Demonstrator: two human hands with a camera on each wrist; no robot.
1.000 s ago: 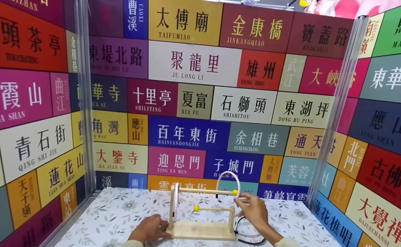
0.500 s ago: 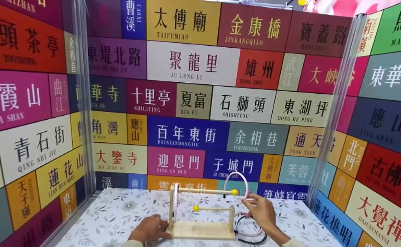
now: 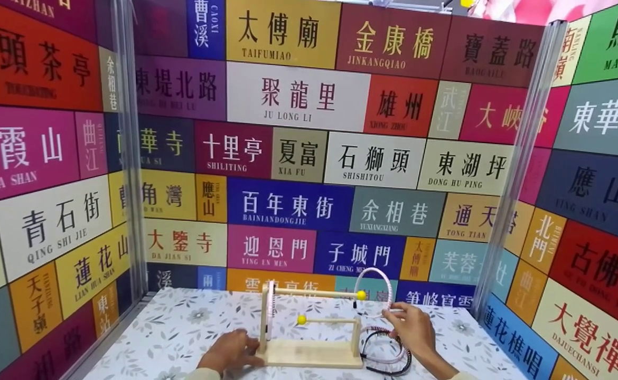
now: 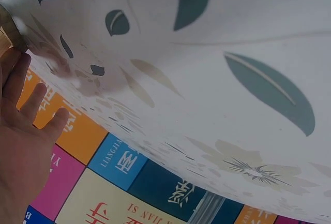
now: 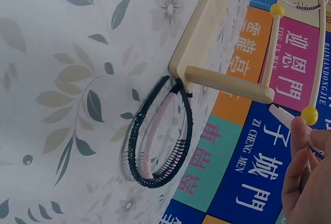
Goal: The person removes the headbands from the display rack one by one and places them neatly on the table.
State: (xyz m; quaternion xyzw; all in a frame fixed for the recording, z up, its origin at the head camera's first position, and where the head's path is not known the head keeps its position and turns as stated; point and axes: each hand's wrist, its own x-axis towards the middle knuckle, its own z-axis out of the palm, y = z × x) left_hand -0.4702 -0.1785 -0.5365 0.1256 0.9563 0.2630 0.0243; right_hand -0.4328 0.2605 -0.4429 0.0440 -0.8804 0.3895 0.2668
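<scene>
At nine o'clock of the wooden stand (image 3: 311, 354), the left hand (image 3: 230, 351) touches the stand's end; whether it pinches it, I cannot tell. The left wrist view shows two fingers (image 4: 56, 123) spread and free, but the thumb is out of sight and only a piece of the stand comes in. At ten o'clock, one headband (image 3: 271, 311) hangs on the upper rod (image 3: 314, 293); the right wrist view cuts it off. At two o'clock, the right hand (image 3: 414, 327) pinches a pale headband (image 3: 390, 293) near the yellow ball (image 3: 361, 295) of this rod; in its wrist view, fingers hide most of it. At four o'clock, a black headband (image 5: 135, 131) and a pink headband (image 5: 153, 131) lie on the flowered tablecloth (image 3: 182, 327); the right wrist view shows more clearly the pink inside the black curve.
</scene>
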